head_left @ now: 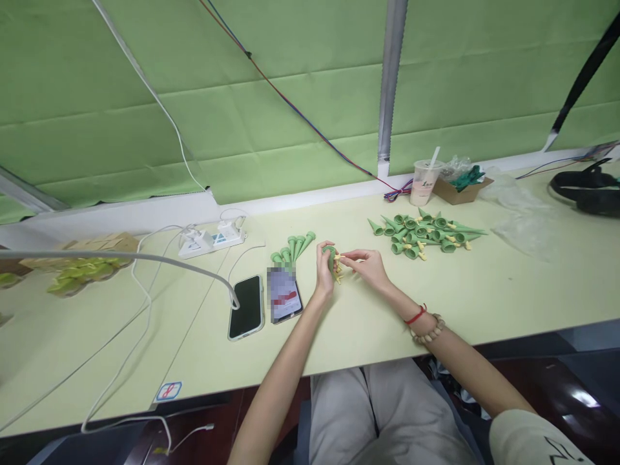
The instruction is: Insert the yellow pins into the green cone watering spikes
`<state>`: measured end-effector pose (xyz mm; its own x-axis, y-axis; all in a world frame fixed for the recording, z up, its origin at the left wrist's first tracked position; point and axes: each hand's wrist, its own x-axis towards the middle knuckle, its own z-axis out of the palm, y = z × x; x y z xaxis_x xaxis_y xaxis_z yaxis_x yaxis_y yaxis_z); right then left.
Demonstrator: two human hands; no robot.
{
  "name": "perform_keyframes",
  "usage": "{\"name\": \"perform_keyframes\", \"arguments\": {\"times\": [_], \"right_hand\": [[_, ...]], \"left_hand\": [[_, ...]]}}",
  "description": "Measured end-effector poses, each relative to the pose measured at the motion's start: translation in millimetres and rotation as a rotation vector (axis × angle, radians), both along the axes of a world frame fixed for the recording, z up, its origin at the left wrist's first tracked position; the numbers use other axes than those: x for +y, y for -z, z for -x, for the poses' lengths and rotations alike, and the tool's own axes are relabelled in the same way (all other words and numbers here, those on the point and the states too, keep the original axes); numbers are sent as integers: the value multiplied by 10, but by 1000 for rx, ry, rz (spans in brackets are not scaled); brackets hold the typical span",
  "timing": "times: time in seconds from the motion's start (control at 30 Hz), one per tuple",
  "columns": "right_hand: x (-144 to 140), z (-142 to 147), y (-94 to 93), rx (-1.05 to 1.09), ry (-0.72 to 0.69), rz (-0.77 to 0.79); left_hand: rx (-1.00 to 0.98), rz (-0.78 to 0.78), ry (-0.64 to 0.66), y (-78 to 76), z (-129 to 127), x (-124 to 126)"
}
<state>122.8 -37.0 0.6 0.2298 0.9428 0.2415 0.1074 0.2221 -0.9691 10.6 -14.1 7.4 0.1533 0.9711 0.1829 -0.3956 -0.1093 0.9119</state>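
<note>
My left hand (323,270) is closed around a green cone-shaped piece (332,258), its wide end turned toward my right hand. My right hand (370,267) pinches a small yellow piece (338,257) at the mouth of that cone. Another yellow bit (339,280) shows just below the left fingers; whether it is held or lies on the table I cannot tell. To the left, several green cones (292,247) lie side by side. A larger heap of green cones (426,234), several with yellow pieces in or beside them, spreads to the right.
Two phones, a dark-screened one (246,309) and a lit one (285,303), lie left of my hands. A power strip (212,243) with white cables sits further back. Behind the heap stand a drink cup (423,183) and a cardboard box (458,192). Plastic bags (526,226) lie right.
</note>
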Motion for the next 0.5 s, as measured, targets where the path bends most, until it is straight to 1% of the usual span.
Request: {"name": "perform_keyframes", "arguments": {"times": [0.1, 0.2, 0.27, 0.4, 0.5], "right_hand": [[4, -14, 13, 7, -26, 57], [12, -26, 23, 14, -68, 73], [11, -21, 18, 21, -88, 84], [0, 11, 2, 74, -143, 141], [-2, 32, 10, 111, -201, 170]], "left_hand": [[68, -77, -26, 34, -8, -36], [156, -132, -32, 53, 12, -54], [214, -188, -40, 49, 36, -59], [298, -346, -58, 17, 86, -58], [306, -378, -65, 3, 105, -54]]}}
